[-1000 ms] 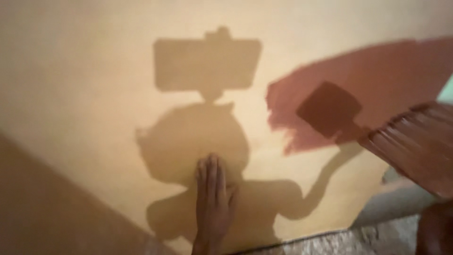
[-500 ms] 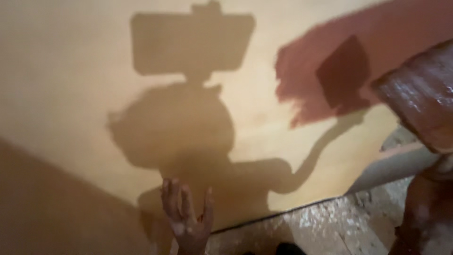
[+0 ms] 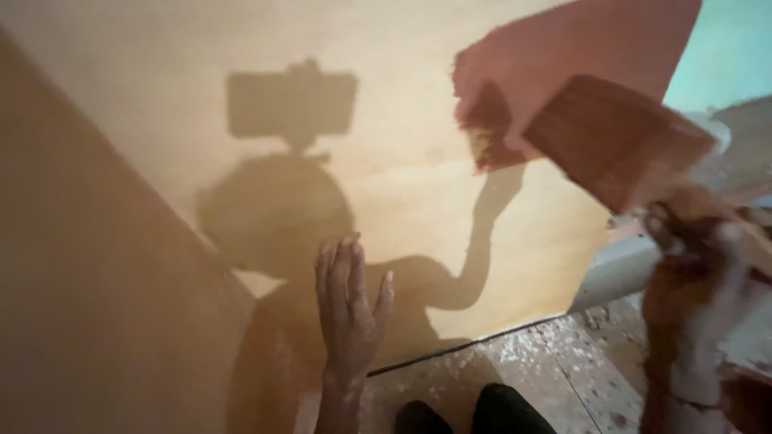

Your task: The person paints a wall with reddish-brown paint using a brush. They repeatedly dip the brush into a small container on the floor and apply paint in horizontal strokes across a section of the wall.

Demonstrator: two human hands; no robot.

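Observation:
A large pale plywood sheet [image 3: 201,64] stands tilted in front of me, with a reddish-brown painted patch [image 3: 579,48] at its upper right. My left hand [image 3: 347,305] rests flat against the sheet near its lower edge, fingers spread. My right hand [image 3: 700,273], smeared with reddish paint, grips the handle of a wide paint brush [image 3: 619,141]. The brush's stained bristles hover just right of the painted patch's ragged edge. My shadow, with the head camera's outline, falls across the middle of the sheet.
A speckled tiled floor [image 3: 531,370] shows below the sheet's lower edge. My dark shoes [image 3: 498,406] are at the bottom. A pale pipe-like bar [image 3: 619,269] lies behind the sheet on the right, and a turquoise wall [image 3: 736,48] is at the top right.
My left hand has come back up flat onto the sheet after dropping low. The brush has swung in closer to the edge of the painted patch.

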